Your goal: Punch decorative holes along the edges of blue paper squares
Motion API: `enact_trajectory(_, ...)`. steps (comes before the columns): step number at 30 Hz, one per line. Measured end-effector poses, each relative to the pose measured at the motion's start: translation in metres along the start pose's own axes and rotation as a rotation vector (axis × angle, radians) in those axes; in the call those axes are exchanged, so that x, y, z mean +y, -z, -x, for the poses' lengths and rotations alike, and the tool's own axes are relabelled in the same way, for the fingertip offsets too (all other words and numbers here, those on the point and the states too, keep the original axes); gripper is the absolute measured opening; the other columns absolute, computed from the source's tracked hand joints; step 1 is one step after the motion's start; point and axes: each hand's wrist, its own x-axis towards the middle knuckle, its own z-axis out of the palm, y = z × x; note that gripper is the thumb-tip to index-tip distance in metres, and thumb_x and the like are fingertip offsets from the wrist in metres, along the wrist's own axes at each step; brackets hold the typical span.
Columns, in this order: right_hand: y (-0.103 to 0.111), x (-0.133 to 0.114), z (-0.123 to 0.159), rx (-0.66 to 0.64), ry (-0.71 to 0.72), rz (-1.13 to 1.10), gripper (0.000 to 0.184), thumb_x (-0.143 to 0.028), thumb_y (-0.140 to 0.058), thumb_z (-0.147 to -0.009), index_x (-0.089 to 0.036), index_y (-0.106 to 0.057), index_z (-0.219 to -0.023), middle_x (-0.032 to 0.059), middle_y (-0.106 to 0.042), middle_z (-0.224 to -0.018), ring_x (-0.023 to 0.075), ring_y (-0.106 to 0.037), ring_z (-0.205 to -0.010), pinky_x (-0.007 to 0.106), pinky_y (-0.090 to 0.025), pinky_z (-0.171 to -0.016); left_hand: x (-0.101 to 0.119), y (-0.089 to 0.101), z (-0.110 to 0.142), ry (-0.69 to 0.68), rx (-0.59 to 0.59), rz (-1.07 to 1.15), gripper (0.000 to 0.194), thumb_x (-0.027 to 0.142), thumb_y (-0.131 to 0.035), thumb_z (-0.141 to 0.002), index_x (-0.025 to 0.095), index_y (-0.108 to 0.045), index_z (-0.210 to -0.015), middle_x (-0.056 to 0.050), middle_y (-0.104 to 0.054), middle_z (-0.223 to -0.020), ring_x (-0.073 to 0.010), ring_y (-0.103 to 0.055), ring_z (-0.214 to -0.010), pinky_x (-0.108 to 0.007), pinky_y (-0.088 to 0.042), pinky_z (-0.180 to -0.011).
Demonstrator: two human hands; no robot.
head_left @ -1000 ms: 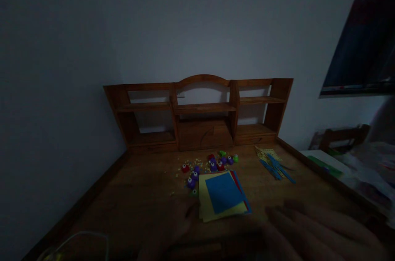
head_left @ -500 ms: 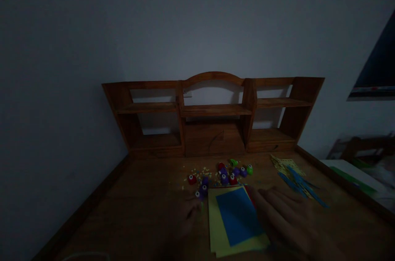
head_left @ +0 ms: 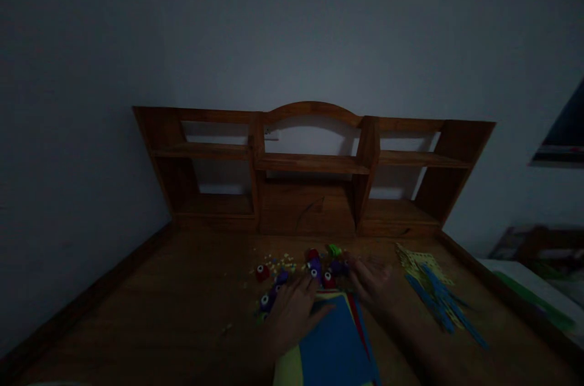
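Note:
My left hand [head_left: 294,313], its thumb spread from its fingers, reaches over the near left corner of a paper stack. The stack has a blue sheet [head_left: 335,340] on top of yellow paper [head_left: 288,368], with red and blue edges on the right. Its fingertips are by small rounded purple pieces [head_left: 314,273] with white eye-like spots. My right hand [head_left: 371,281], fingers stretched and slightly blurred, is beside the right end of this cluster and partly covers it. Red pieces [head_left: 328,280] and a bright green piece [head_left: 334,250] lie between and behind the hands.
Tiny paper bits [head_left: 285,261] are scattered behind the stack. Punched yellow paper [head_left: 424,264] and blue paper strips [head_left: 438,298] lie at the right. A wooden shelf unit [head_left: 310,164] stands along the back of the wooden desk [head_left: 182,307].
Both hands have moved forward to the small pieces, the left from beside the stack to over its edge. The right has left the stack's right side. The camera view has shifted.

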Motion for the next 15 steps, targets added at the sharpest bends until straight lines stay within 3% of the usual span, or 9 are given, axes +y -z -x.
enact_trajectory(3, -0.006, 0.000, 0.005, 0.131, -0.122, -0.119, 0.034, -0.013, -0.045, -0.093, -0.018, -0.058, -0.124, 0.0079, -0.073, -0.083, 0.0185, -0.069, -0.064, 0.028, -0.053, -0.058, -0.007, -0.011, 0.004, -0.007, -0.018, 0.001, 0.069, 0.072, -0.044, -0.085, 0.020, -0.055, -0.130, -0.014, -0.056, -0.135, -0.0320, -0.054, -0.122, -0.044, -0.046, -0.098)
enact_trajectory(6, -0.006, -0.002, 0.003, 0.155, -0.130, -0.193, 0.035, -0.014, -0.045, -0.094, -0.020, -0.056, -0.126, 0.0086, -0.074, -0.090, 0.0195, -0.070, -0.067, 0.030, -0.055, -0.061, -0.004, -0.014, 0.003, -0.053, 0.005, -0.039, 0.079, 0.077, -0.045, -0.080, 0.017, -0.055, -0.130, -0.016, -0.057, -0.134, -0.0348, -0.051, -0.124, -0.047, -0.043, -0.102)
enact_trajectory(10, -0.006, -0.003, 0.000, 0.043, -0.107, -0.231, 0.029, -0.015, -0.045, -0.095, -0.017, -0.059, -0.120, 0.0081, -0.073, -0.084, 0.0191, -0.070, -0.068, 0.029, -0.053, -0.063, 0.010, 0.001, 0.003, -0.059, 0.053, -0.080, 0.058, 0.064, -0.040, -0.091, 0.017, -0.061, -0.118, -0.015, -0.061, -0.124, -0.0309, -0.056, -0.116, -0.043, -0.047, -0.096)
enact_trajectory(13, -0.006, -0.003, 0.001, 0.005, -0.153, -0.209, 0.027, -0.016, -0.045, -0.096, -0.017, -0.058, -0.119, 0.0068, -0.073, -0.083, 0.0173, -0.069, -0.069, 0.026, -0.049, -0.065, 0.018, 0.019, 0.018, 0.058, 0.053, -0.087, 0.042, 0.046, -0.034, -0.099, 0.018, -0.062, -0.112, -0.014, -0.065, -0.115, -0.0283, -0.061, -0.107, -0.041, -0.048, -0.092)
enact_trajectory(15, -0.004, -0.001, 0.001, -0.013, -0.184, -0.190, 0.023, -0.018, -0.045, -0.096, -0.020, -0.060, -0.114, 0.0056, -0.073, -0.081, 0.0167, -0.068, -0.067, 0.025, -0.046, -0.064, 0.017, 0.030, 0.041, 0.180, -0.002, -0.079, 0.037, 0.039, -0.035, -0.098, 0.020, -0.063, -0.113, -0.013, -0.067, -0.110, -0.0285, -0.062, -0.104, -0.041, -0.047, -0.090)
